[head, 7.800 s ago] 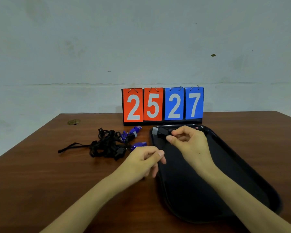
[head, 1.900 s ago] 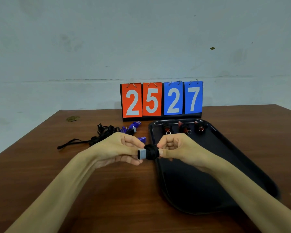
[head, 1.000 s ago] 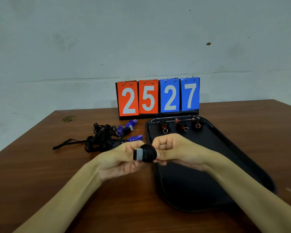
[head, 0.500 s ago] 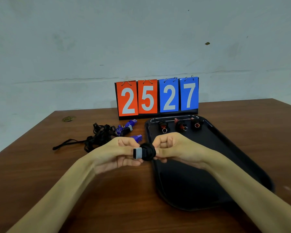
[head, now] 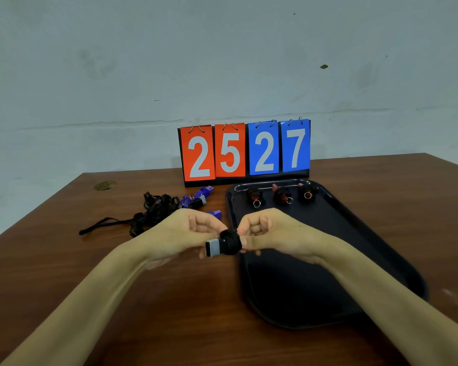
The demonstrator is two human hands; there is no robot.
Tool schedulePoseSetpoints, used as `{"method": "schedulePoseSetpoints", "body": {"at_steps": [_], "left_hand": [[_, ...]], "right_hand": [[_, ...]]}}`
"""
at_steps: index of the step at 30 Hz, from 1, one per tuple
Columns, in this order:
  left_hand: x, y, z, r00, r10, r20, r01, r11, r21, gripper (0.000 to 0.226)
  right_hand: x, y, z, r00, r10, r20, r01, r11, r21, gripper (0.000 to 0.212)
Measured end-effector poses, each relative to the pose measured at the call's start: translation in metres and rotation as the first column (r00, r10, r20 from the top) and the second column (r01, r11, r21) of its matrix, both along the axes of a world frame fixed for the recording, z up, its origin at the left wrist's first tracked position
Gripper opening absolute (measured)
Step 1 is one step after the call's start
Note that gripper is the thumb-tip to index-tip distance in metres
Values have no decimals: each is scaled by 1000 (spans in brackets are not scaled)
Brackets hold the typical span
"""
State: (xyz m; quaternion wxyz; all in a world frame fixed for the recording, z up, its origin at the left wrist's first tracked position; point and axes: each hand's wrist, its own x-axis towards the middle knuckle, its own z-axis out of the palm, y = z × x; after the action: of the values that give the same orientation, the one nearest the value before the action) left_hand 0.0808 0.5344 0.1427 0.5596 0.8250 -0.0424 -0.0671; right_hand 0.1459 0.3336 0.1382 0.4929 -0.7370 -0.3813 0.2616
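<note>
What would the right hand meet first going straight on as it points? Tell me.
The right hand points across at the left hand, with only the cord-wrapped whistle, which both pinch, between them. It would likely drive that whistle into the left hand, though depth is unsure from one view.

Just beyond the fingers (head: 199, 226), toward the left, tangled black lanyards (head: 154, 210) and purple whistles (head: 196, 198) lie on the wooden table (head: 64, 273). A black tray (head: 349, 223) runs beneath and to the right of the fingers, with three wrapped red whistles (head: 282, 196) along its far rim. Farther back, a flip scoreboard (head: 245, 151) reads 2527.
</note>
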Motion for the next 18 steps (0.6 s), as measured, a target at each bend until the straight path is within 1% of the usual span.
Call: {"method": "schedulePoseSetpoints", "body": {"at_steps": [1,3,5,8,10,13,15,16,18], "left_hand": [[0,-1,-2,999,33,27,-32,999,-39,11],[0,-2,-4,995,102,11,-100,988,-116,10],[0,-4,-6,992,95,-88,-115,957,-265,15],[-2,-4,-1,980,55,-190,-139,876,-462,23],[-3,-5,0,975,31,-222,-153,815,-559,22],[-6,-9,0,978,17,-208,-144,777,-613,20],[-7,-10,-1,983,8,-182,-123,767,-630,16],[-7,-10,-1,985,4,-170,-112,766,-633,15],[-7,-11,-2,989,-5,-146,-84,795,-601,17]], "right_hand": [[2,0,-1,999,-26,40,26,1000,-10,8],[6,0,-2,991,-63,122,67,997,-27,6],[8,-1,-3,985,-75,154,80,997,-25,8],[8,-3,-2,992,-74,103,73,997,21,11],[7,-4,-1,998,-45,36,43,996,76,9],[4,-4,0,996,24,-89,-9,986,165,2],[3,-3,-1,988,50,-145,-21,980,196,2],[4,-3,-2,985,57,-161,-24,979,200,3],[4,-2,-3,983,68,-171,-33,980,199,7]]}}
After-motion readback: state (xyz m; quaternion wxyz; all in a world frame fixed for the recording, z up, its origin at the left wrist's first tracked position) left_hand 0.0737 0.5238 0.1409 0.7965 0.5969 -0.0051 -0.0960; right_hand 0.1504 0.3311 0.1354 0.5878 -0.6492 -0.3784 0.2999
